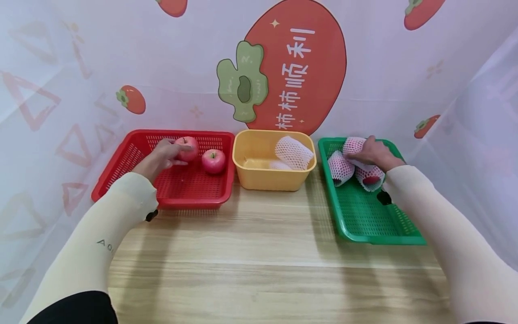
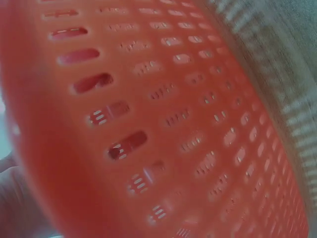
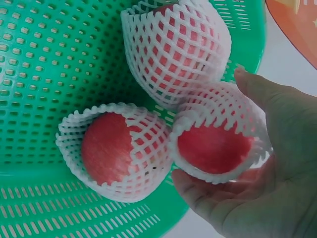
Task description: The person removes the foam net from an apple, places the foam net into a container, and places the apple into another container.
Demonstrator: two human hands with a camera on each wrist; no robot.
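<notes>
In the head view my left hand (image 1: 162, 155) grips a red apple (image 1: 188, 147) at the back of the red basket (image 1: 190, 201), fingers and thumb about its side. A second apple (image 1: 213, 161) lies just right of it. The left wrist view is mostly the slotted basket wall (image 2: 148, 119), hiding that apple. My right hand (image 3: 277, 163) holds an apple in a white foam net (image 3: 215, 148), thumb on one side and fingers under the other. Two more netted apples lie beside it, one at the top (image 3: 181, 49) and one at left (image 3: 111, 151), in the green basket (image 1: 344, 220).
Between the baskets stands a yellow bin (image 1: 273, 180) with foam nets (image 1: 294, 153) inside. All three containers sit on a wood-grain table (image 1: 259, 252). Behind them hangs a printed white cloth (image 1: 182, 58), which also runs along both sides.
</notes>
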